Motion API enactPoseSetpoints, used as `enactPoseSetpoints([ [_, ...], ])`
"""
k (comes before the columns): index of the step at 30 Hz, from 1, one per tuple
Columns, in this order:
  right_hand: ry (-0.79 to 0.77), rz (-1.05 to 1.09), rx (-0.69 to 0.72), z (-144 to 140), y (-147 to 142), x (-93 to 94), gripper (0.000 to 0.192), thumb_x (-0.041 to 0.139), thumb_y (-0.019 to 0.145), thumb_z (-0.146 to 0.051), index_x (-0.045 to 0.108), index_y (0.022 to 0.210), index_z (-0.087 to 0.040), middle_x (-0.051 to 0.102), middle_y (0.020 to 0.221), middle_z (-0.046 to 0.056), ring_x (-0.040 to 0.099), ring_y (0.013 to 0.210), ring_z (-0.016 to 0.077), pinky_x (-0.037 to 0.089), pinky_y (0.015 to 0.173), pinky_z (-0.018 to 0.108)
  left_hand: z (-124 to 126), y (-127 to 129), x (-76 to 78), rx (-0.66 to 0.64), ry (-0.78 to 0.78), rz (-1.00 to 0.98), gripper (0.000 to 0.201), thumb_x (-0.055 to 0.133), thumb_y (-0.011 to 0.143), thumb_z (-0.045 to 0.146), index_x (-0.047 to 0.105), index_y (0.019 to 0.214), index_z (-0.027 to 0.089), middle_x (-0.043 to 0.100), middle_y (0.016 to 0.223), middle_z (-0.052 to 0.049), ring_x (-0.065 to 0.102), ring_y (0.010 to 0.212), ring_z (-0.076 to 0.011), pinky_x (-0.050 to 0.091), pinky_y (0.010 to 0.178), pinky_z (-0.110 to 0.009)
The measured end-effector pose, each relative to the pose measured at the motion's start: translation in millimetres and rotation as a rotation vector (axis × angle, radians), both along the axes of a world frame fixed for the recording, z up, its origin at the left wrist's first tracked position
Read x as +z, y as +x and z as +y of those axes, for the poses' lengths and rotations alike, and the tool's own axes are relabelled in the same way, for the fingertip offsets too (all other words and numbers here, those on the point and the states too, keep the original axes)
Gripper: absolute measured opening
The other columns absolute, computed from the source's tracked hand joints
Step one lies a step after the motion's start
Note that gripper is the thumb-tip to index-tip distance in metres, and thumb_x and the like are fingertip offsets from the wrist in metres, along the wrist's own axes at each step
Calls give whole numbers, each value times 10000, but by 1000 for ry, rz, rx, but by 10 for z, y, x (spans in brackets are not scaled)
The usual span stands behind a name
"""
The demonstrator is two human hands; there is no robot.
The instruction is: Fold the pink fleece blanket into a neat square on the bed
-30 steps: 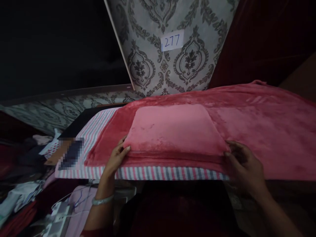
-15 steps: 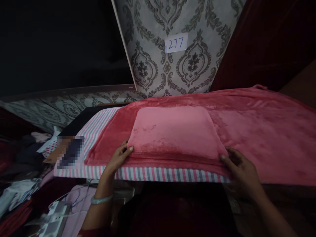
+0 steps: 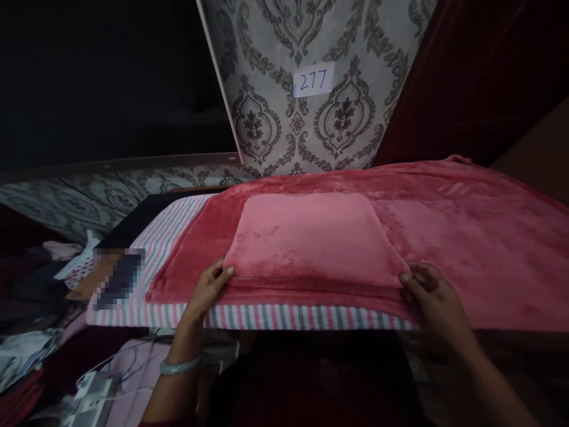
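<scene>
A folded pink fleece cloth (image 3: 311, 237) lies on a larger red fleece blanket (image 3: 480, 249) spread over a striped sheet (image 3: 284, 316). My left hand (image 3: 207, 290) grips the near left corner of the folded cloth, thumb on top. At the near right corner my right hand (image 3: 431, 302) pinches the cloth's edge. A pale bangle (image 3: 180, 366) circles my left wrist.
A patterned grey wall panel (image 3: 275, 118) with a paper label reading 277 (image 3: 313, 80) stands behind the bed. On the left lie a blurred dark object (image 3: 118, 279), a heap of clothes (image 3: 40, 279) and a white power strip with cables (image 3: 89, 391).
Both hands have stayed on the cloth's near corners with only small shifts. The view has drifted slightly.
</scene>
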State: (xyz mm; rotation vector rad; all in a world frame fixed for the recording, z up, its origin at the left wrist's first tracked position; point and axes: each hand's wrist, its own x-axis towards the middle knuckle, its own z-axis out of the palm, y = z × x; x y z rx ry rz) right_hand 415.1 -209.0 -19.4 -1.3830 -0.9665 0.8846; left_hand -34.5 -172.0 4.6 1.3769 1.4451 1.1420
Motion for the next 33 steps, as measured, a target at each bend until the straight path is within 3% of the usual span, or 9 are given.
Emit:
enactPoseSetpoints([
  [5, 41, -47, 23, -9, 18, -30, 522, 770, 736, -518, 588, 1145, -251, 530, 610, -59, 474, 508, 125, 392, 459, 233, 16, -15, 40, -21, 18, 106, 480, 729, 697, 641, 759, 872, 195, 715, 1073, -86, 606, 1092, -280, 443, 1022, -390],
  [11, 2, -53, 29, -37, 36, -127, 543, 752, 759, -537, 598, 1187, -240, 519, 644, -61, 456, 529, 104, 378, 470, 203, 27, -46, 87, -137, -9, 147, 471, 700, 756, 621, 771, 959, 203, 648, 1285, -92, 514, 1272, -292, 347, 1140, -411],
  [15, 12, -79, 36, -18, 48, -143, 548, 767, 737, -533, 618, 1181, -249, 626, 800, -12, 573, 668, 139, 464, 543, 221, 29, -44, 84, -179, -17, 156, 472, 690, 774, 614, 768, 1014, 215, 635, 1319, -92, 487, 1317, -298, 314, 1167, -433],
  [20, 34, -143, 3, 41, 63, -186, 529, 749, 732, -539, 636, 1151, -235, 671, 906, 21, 616, 743, 161, 510, 600, 245, 42, -49, 17, -107, 1, 107, 533, 687, 762, 620, 738, 1096, 207, 634, 1339, -101, 474, 1341, -307, 316, 1168, -451],
  [24, 56, -195, -8, 50, 55, -226, 512, 719, 752, -542, 635, 1151, -233, 658, 846, 10, 610, 704, 157, 511, 596, 248, 38, -35, 15, -96, 1, 185, 557, 695, 726, 644, 733, 1055, 195, 621, 1356, -110, 472, 1347, -313, 299, 1182, -460],
  [27, 40, -202, 34, 39, 99, -227, 504, 708, 767, -531, 633, 1163, -229, 628, 745, -7, 580, 611, 147, 482, 529, 239, 18, -73, 63, -110, -2, 227, 522, 690, 719, 659, 732, 977, 207, 644, 1327, -102, 519, 1304, -313, 367, 1145, -463],
  [30, 51, -278, 43, 59, 200, -152, 474, 663, 802, -529, 644, 1159, -218, 643, 732, 5, 586, 579, 157, 486, 506, 257, 46, -171, 135, -59, 8, 228, 516, 669, 731, 678, 712, 926, 203, 668, 1294, -121, 597, 1214, -314, 466, 1056, -457],
  [33, 148, -531, -63, 155, 203, 46, 432, 594, 855, -513, 669, 1149, -206, 716, 916, 72, 667, 730, 208, 557, 626, 325, 178, -151, 230, 97, 194, 377, 566, 591, 796, 682, 694, 1044, 184, 674, 1278, -143, 620, 1192, -311, 473, 1047, -483],
])
